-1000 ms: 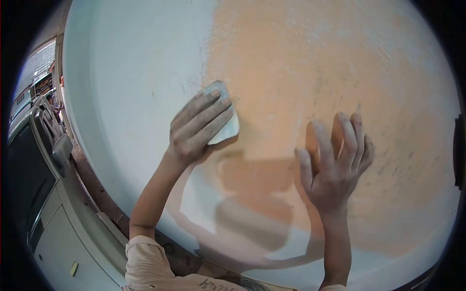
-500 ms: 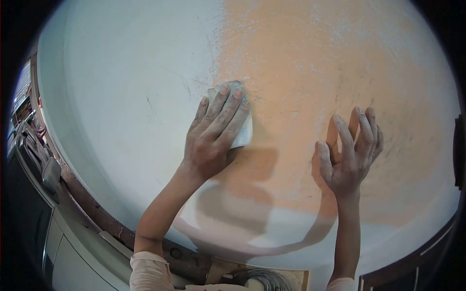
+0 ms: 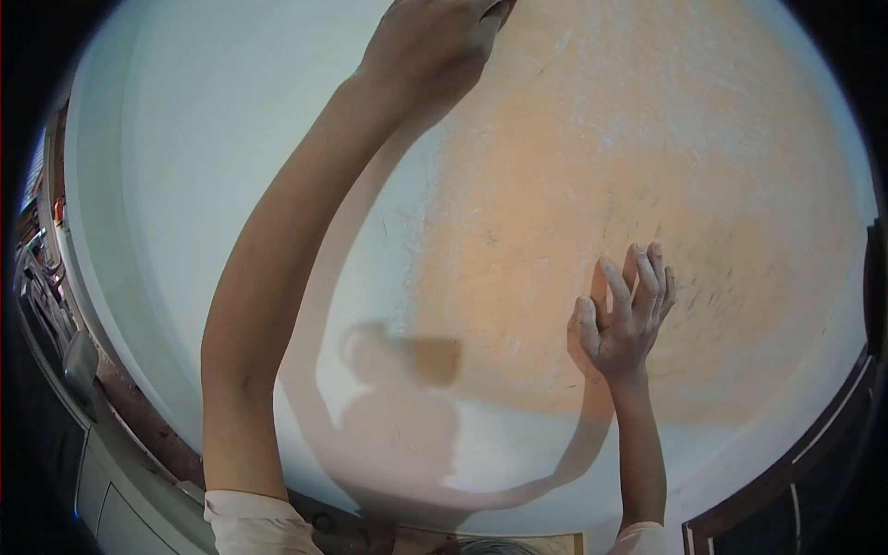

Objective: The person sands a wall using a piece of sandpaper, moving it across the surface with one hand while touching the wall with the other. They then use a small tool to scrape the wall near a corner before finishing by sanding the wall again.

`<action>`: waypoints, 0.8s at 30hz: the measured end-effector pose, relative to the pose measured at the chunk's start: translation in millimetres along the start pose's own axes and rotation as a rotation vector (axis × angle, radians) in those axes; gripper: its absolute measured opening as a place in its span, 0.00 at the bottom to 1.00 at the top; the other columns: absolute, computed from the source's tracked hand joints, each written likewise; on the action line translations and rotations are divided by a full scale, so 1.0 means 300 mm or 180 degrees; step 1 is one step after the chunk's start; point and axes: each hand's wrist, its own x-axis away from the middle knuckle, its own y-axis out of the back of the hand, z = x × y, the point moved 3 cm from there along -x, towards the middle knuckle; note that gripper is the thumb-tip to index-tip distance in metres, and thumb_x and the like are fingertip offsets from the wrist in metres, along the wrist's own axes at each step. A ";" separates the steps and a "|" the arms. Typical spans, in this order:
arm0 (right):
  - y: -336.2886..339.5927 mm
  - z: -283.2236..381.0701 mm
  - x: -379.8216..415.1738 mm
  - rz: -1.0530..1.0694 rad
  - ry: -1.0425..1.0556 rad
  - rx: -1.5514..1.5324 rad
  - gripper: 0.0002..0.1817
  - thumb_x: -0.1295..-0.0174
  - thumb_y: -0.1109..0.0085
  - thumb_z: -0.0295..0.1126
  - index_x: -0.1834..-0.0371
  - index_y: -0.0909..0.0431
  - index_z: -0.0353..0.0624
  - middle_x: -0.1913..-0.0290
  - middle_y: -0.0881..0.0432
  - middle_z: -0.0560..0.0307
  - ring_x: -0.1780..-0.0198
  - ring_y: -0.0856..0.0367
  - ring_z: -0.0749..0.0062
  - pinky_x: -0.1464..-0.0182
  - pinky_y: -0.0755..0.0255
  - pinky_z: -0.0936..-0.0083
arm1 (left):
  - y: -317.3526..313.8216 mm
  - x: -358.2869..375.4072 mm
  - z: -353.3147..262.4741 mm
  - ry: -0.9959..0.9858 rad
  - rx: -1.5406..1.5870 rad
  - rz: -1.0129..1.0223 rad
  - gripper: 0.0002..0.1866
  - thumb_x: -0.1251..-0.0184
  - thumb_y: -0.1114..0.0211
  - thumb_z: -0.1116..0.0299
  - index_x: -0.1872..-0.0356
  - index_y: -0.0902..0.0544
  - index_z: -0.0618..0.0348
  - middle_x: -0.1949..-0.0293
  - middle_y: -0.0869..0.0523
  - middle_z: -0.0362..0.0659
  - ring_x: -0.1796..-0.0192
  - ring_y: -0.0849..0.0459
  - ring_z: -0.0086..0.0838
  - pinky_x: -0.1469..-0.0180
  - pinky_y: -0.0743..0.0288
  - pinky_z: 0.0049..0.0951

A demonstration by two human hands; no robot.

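A person's left hand (image 3: 433, 51) reaches high across the pale blue-white painted wall (image 3: 213, 129) ahead, its fingers cropped and their spread or hold impossible to tell; lower down, the right hand (image 3: 624, 319), fingers parted and bent, is at the scuffed peach-orange patch (image 3: 527, 268).

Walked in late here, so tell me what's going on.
A person is working with both bare hands at a broad, pale upright surface with a large orange patch. The left hand is up at the view's top edge, its fingers partly cut off, so what it holds cannot be told. Lower down, the right hand is spread over the patch, holding nothing visible.
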 end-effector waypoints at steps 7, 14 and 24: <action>-0.005 -0.004 -0.021 0.0048 0.0010 -0.0151 0.25 0.42 0.47 0.48 0.43 0.25 0.51 0.35 0.36 0.46 0.28 0.44 0.50 0.30 0.56 0.48 | -0.084 0.424 -0.106 -0.0244 0.0418 0.0249 0.30 0.39 0.38 0.66 0.33 0.33 0.53 0.29 0.38 0.41 0.27 0.41 0.36 0.29 0.48 0.51; -0.037 -0.037 -0.445 -0.0193 0.0246 0.0445 0.33 0.39 0.50 0.53 0.33 0.35 0.49 0.31 0.40 0.42 0.27 0.47 0.45 0.30 0.58 0.44 | -0.024 -0.127 0.109 -0.0380 0.0161 -0.0382 0.18 0.30 0.52 0.68 0.42 0.27 0.60 0.35 0.29 0.46 0.32 0.33 0.40 0.31 0.44 0.50; -0.052 -0.126 -0.649 -0.0756 0.0210 0.0602 0.28 0.37 0.52 0.53 0.35 0.33 0.56 0.32 0.36 0.49 0.28 0.45 0.51 0.29 0.55 0.46 | -0.063 0.082 -0.010 -0.0620 -0.0277 -0.0681 0.20 0.30 0.50 0.66 0.39 0.29 0.58 0.33 0.31 0.43 0.29 0.37 0.36 0.29 0.46 0.49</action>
